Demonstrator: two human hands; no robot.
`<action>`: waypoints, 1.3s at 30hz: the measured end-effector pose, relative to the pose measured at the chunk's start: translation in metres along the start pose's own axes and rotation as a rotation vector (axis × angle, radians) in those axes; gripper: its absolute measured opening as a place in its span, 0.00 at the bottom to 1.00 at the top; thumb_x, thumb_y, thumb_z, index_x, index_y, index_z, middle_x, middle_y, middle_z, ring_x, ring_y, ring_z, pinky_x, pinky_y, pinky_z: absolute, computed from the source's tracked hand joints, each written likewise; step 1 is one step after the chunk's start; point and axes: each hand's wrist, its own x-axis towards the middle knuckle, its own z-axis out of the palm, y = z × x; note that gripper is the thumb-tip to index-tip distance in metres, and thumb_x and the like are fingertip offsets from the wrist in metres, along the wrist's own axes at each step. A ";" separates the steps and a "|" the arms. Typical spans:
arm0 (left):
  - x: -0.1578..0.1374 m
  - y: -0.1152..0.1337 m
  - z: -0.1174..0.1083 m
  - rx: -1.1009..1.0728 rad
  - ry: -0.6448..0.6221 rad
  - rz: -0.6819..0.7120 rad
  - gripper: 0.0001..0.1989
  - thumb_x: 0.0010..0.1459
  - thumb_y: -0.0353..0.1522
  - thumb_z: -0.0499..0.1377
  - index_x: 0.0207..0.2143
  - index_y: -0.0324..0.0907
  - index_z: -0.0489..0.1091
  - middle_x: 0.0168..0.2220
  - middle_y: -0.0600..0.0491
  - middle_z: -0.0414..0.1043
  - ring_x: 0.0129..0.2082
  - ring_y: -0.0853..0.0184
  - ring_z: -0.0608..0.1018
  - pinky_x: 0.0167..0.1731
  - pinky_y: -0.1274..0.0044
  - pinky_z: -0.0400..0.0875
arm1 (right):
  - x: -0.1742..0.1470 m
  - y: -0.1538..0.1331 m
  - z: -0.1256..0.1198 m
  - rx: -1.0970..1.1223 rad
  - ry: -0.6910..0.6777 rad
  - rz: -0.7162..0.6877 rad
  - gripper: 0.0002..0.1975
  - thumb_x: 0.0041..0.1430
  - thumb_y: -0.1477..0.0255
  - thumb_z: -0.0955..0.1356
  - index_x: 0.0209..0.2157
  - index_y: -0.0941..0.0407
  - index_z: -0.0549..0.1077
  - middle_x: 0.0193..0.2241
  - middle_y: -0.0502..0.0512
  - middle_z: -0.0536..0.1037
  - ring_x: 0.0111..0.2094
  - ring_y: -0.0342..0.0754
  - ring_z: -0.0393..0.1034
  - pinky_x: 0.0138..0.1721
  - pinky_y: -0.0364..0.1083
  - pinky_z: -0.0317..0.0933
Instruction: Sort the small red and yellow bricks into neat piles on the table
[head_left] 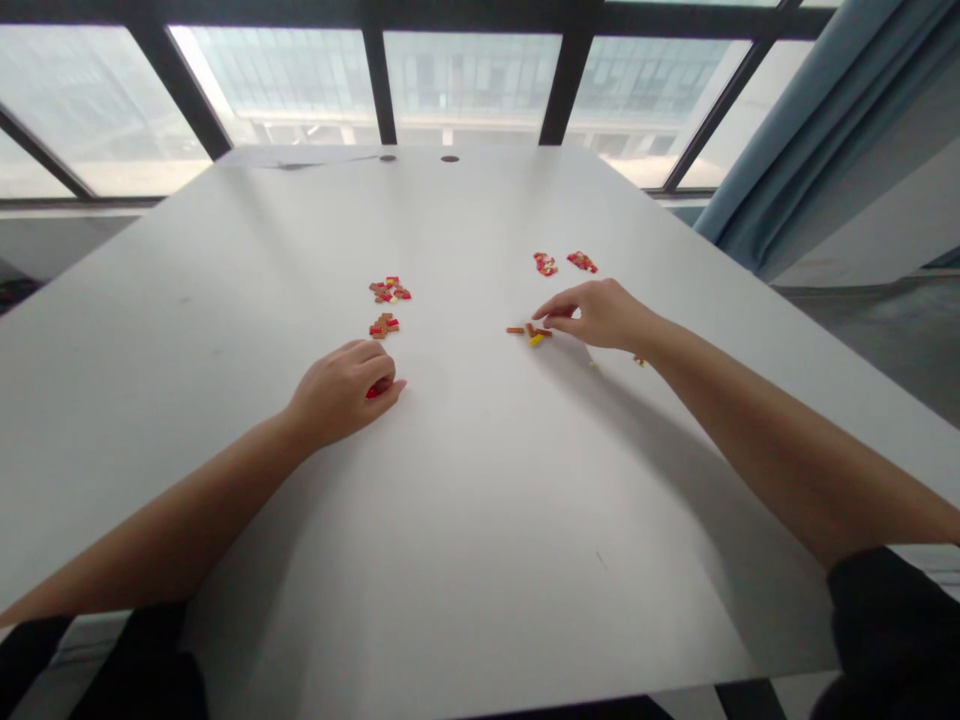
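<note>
My left hand point(346, 392) rests on the white table with its fingers curled over small red pieces point(377, 388), which look like toy bricks. Most of what lies under that palm is hidden. Just beyond it is a small pile of brown and red bricks point(384, 326). My right hand point(592, 312) is bent down at a few loose bricks, its thumb and forefinger drawn close together. Whatever may be between those fingertips is too small to make out. By them lie a yellow brick point(536, 340) and a separate brown brick point(515, 330).
Farther back on the left sits a red and brown pile point(390, 290). Two more piles, one red and white point(545, 264) and one red and brown point(582, 261), lie beyond my right hand. Small pieces point(640, 361) show beside my right wrist. Windows border the white table's point(480, 480) far edge.
</note>
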 end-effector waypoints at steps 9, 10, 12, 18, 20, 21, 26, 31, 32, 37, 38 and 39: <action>-0.001 -0.002 0.001 0.023 0.038 0.051 0.15 0.68 0.33 0.54 0.26 0.45 0.58 0.28 0.53 0.68 0.30 0.64 0.70 0.33 0.72 0.66 | 0.003 -0.025 0.003 0.043 -0.008 -0.173 0.11 0.61 0.71 0.71 0.43 0.53 0.86 0.40 0.58 0.85 0.35 0.48 0.76 0.43 0.48 0.67; -0.001 -0.002 0.001 0.022 0.039 0.051 0.15 0.69 0.33 0.54 0.26 0.45 0.58 0.28 0.53 0.67 0.30 0.64 0.69 0.33 0.72 0.66 | 0.005 -0.028 0.006 0.026 -0.013 -0.195 0.11 0.61 0.70 0.71 0.42 0.54 0.86 0.40 0.59 0.84 0.35 0.48 0.76 0.42 0.47 0.67; -0.001 -0.001 0.001 0.020 0.036 0.049 0.15 0.69 0.33 0.54 0.27 0.45 0.58 0.28 0.53 0.67 0.30 0.64 0.69 0.33 0.72 0.66 | 0.008 -0.033 0.010 -0.014 -0.027 -0.194 0.10 0.61 0.71 0.71 0.41 0.55 0.85 0.39 0.59 0.84 0.35 0.48 0.75 0.41 0.46 0.65; 0.000 0.003 -0.002 0.004 0.039 0.043 0.15 0.68 0.33 0.55 0.26 0.45 0.59 0.28 0.53 0.67 0.30 0.64 0.69 0.33 0.73 0.65 | 0.010 -0.042 0.017 -0.059 0.000 -0.091 0.12 0.60 0.75 0.68 0.40 0.56 0.84 0.32 0.54 0.83 0.34 0.47 0.75 0.40 0.45 0.63; 0.001 0.004 -0.002 0.001 0.042 0.045 0.15 0.68 0.32 0.55 0.26 0.45 0.59 0.28 0.53 0.67 0.29 0.64 0.69 0.33 0.73 0.65 | 0.009 -0.041 0.017 -0.057 0.000 -0.066 0.11 0.61 0.74 0.68 0.39 0.56 0.84 0.31 0.54 0.83 0.33 0.47 0.74 0.39 0.45 0.63; 0.001 0.004 -0.002 0.000 0.042 0.046 0.15 0.68 0.32 0.55 0.26 0.45 0.59 0.28 0.53 0.67 0.29 0.64 0.69 0.33 0.73 0.64 | 0.009 -0.040 0.017 -0.059 0.003 -0.054 0.10 0.61 0.73 0.68 0.38 0.56 0.84 0.31 0.54 0.83 0.32 0.47 0.74 0.39 0.45 0.62; 0.001 0.002 -0.001 -0.001 0.051 0.053 0.15 0.68 0.32 0.55 0.26 0.45 0.59 0.27 0.53 0.66 0.30 0.64 0.69 0.33 0.73 0.64 | 0.008 -0.029 0.006 -0.053 0.063 0.042 0.09 0.60 0.71 0.71 0.38 0.57 0.84 0.35 0.57 0.84 0.36 0.49 0.75 0.43 0.48 0.64; 0.001 -0.001 0.002 -0.007 0.054 0.051 0.14 0.68 0.32 0.55 0.26 0.45 0.59 0.27 0.53 0.66 0.30 0.64 0.69 0.33 0.73 0.64 | 0.003 -0.019 -0.006 0.025 -0.106 0.171 0.14 0.57 0.73 0.72 0.45 0.54 0.84 0.35 0.54 0.85 0.38 0.50 0.78 0.44 0.49 0.68; 0.000 -0.002 0.002 -0.006 0.054 0.048 0.14 0.68 0.32 0.55 0.26 0.45 0.59 0.28 0.53 0.66 0.30 0.64 0.69 0.34 0.73 0.64 | 0.002 -0.018 -0.006 0.022 -0.116 0.181 0.14 0.57 0.74 0.72 0.45 0.55 0.84 0.35 0.54 0.85 0.38 0.50 0.79 0.44 0.49 0.68; 0.000 -0.002 0.003 -0.009 0.057 0.050 0.14 0.67 0.32 0.56 0.26 0.44 0.60 0.28 0.53 0.66 0.30 0.64 0.69 0.34 0.73 0.64 | 0.003 -0.019 0.001 -0.020 -0.085 0.219 0.13 0.60 0.74 0.70 0.44 0.55 0.85 0.35 0.56 0.85 0.40 0.51 0.80 0.46 0.51 0.69; 0.000 -0.002 0.003 -0.012 0.057 0.051 0.14 0.67 0.32 0.56 0.26 0.44 0.60 0.28 0.53 0.66 0.30 0.64 0.69 0.34 0.73 0.64 | 0.004 -0.019 0.002 -0.023 -0.079 0.227 0.13 0.60 0.74 0.70 0.44 0.55 0.85 0.35 0.56 0.85 0.40 0.52 0.80 0.46 0.51 0.69; 0.000 -0.002 0.002 -0.014 0.056 0.052 0.14 0.67 0.32 0.56 0.26 0.44 0.60 0.28 0.53 0.66 0.30 0.64 0.69 0.34 0.73 0.64 | 0.005 -0.020 0.003 -0.023 -0.079 0.233 0.13 0.61 0.74 0.70 0.45 0.55 0.85 0.35 0.56 0.85 0.40 0.52 0.80 0.46 0.51 0.69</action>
